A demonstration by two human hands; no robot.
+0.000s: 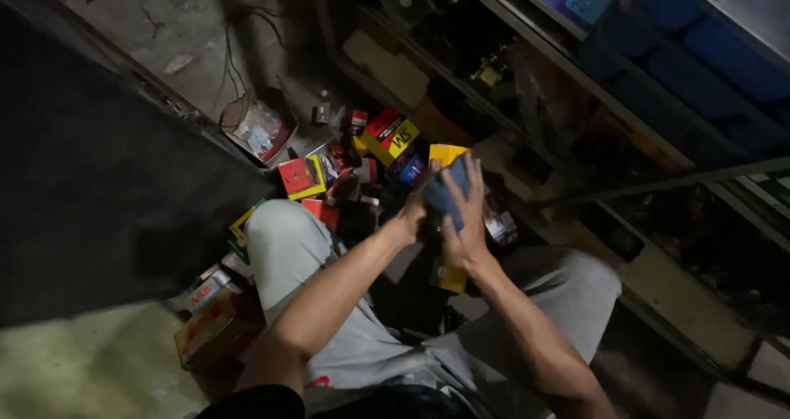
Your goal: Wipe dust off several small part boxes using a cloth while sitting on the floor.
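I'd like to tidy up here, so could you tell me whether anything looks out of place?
Yes: small cartons lie jumbled on the floor around the knees, not shelved. Both hands hold a blue box.

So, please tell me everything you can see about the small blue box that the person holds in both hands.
The small blue box looks like cardboard, dark blue and slightly blurred, so any print cannot be made out. It is held up, tilted, above the person's lap. The right hand wraps its near side with fingers reaching over the top edge; the left hand grips its left side. Behind it lies a yellow box among the pile of small boxes on the floor.
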